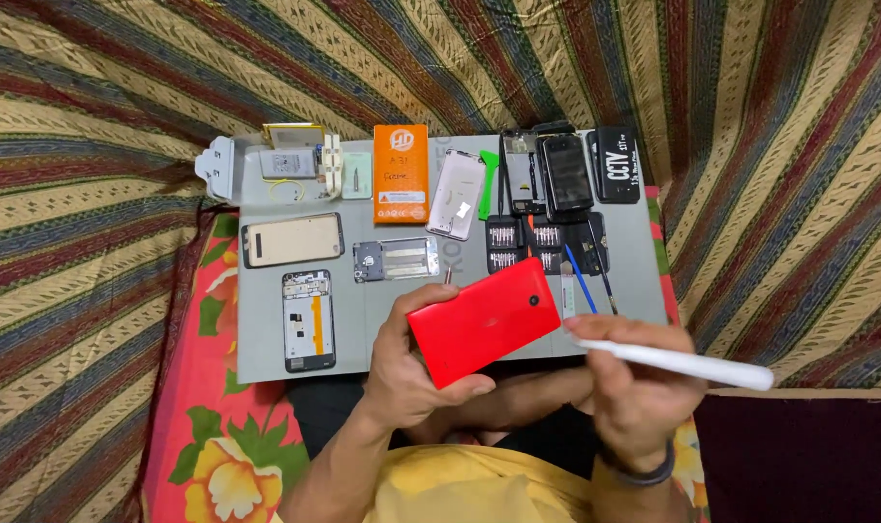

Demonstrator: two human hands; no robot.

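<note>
Bright, even overhead light; sharp, edges slightly warped.

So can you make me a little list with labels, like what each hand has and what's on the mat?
left hand: left hand holds a red phone, back side up
right hand: right hand holds a white pen-shaped tool, tip near the phone's edge
surface: grey work mat on striped cloth
on mat: orange box, phone frame, silver back cover, green pry tool, screwdriver bits
</note>
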